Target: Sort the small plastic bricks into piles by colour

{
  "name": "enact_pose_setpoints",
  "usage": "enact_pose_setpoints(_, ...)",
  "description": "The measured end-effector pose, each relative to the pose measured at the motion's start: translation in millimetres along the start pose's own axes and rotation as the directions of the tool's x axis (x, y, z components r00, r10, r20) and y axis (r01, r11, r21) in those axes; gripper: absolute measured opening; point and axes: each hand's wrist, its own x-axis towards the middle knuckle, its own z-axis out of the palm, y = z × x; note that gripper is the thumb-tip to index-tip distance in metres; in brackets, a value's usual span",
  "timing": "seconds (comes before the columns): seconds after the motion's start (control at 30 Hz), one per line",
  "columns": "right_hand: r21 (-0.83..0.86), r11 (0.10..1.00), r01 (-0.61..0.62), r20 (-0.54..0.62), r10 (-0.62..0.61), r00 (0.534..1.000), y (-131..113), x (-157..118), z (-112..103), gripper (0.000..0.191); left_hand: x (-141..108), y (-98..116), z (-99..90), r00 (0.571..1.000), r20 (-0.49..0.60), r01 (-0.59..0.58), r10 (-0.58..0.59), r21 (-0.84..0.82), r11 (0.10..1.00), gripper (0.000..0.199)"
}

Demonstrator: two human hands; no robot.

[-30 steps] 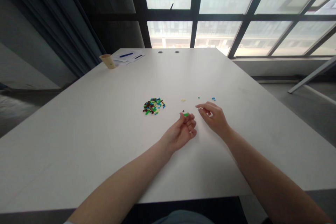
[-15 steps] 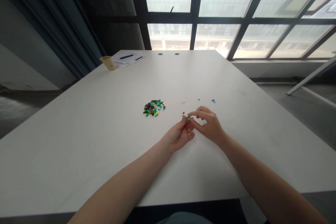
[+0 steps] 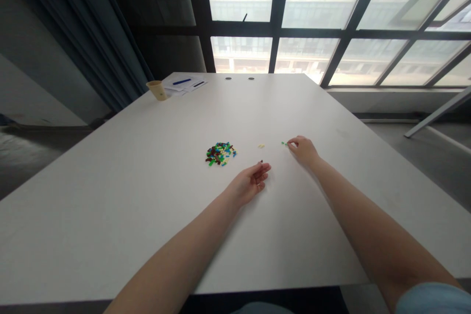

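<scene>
A tiny green building brick is at the fingertips of my right hand, which pinches it low over the table beside another small green brick. My left hand is palm up nearer to me, its fingers loosely extended and nothing visible in them. Just beyond its thumb and forefinger lies a dark brown brick. A couple of pale yellow bricks sit between the mixed pile of small bricks and my right hand.
At the far left of the white table stands a tan paper cup. Beside it are sheets of paper with a blue pen on top. Large windows rise behind the table.
My right hand has moved away from my left, forward and right, carrying the green brick to the other green one. It now covers where the blue bricks lay. My left hand has loosened.
</scene>
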Motion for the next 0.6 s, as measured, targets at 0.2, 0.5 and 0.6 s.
enact_pose_setpoints(0.2, -0.010, 0.998, -0.068, 0.017, 0.068, 0.998, -3, -2, 14, 0.023, 1, -1, -0.4, 0.999, 0.003, 0.036, -0.036, 0.014, 0.999, 0.011)
enact_pose_setpoints(0.5, 0.067, 0.996, -0.056, -0.056, 0.060, 0.997, -24, -20, -1, 0.025, 20, 14, -20.8, 0.913, -0.117, -0.293, 0.390, 0.477, 0.829, 0.010)
enact_pose_setpoints(0.6, 0.106, 0.994, 0.003, 0.086, -0.012, 0.996, -46, -44, -10, 0.026, 24, 38, -43.7, 0.656, 0.007, -0.334, 0.754, 0.899, 0.283, 0.014)
